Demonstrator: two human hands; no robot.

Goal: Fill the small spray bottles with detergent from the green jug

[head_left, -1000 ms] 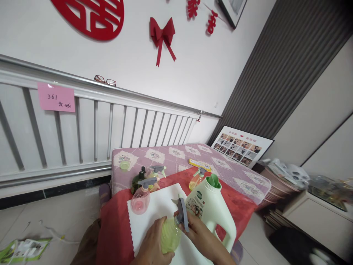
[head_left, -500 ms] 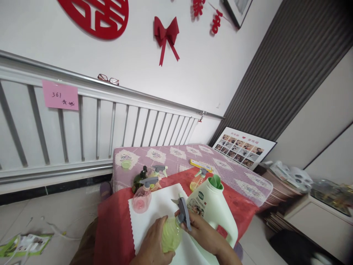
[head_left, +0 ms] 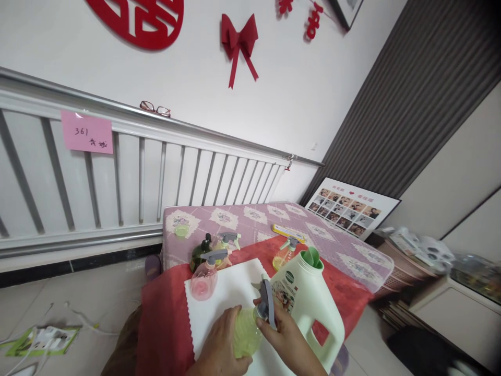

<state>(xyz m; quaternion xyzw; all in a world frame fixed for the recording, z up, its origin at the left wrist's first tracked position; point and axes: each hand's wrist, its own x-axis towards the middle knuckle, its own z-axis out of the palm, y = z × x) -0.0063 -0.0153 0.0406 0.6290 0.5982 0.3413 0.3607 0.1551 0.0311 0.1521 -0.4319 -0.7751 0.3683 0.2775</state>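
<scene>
Head view, the only one: both hands work low at the near edge of a small table. The left hand [head_left: 223,347] is wrapped around the body of a yellow-green spray bottle [head_left: 246,331], holding it tilted over a white mat [head_left: 219,295]. The right hand [head_left: 287,339] is closed on the bottle's grey trigger head [head_left: 267,308] at the neck, fingers curled round the collar. The hands are close together, both clamped on the one bottle. Against the pictures from a second ago, the grip on each side is the same and the bottle lies at about the same tilt; the trigger head looks to have turned slightly, though the whole scene has also slid a little with the head's own motion, so the turn is hard to separate from that. My reading: the head is being twisted at the neck, but whether onto it or off it cannot be told. Just right of the hands a pale green detergent jug [head_left: 313,308] stands upright with its spout uncapped, touching or nearly touching the right hand. Further back on the red cloth [head_left: 164,318] stand a pink spray bottle [head_left: 203,279], a dark green bottle [head_left: 200,251] and an orange spray bottle [head_left: 282,255], all untouched and unmoved.
</scene>
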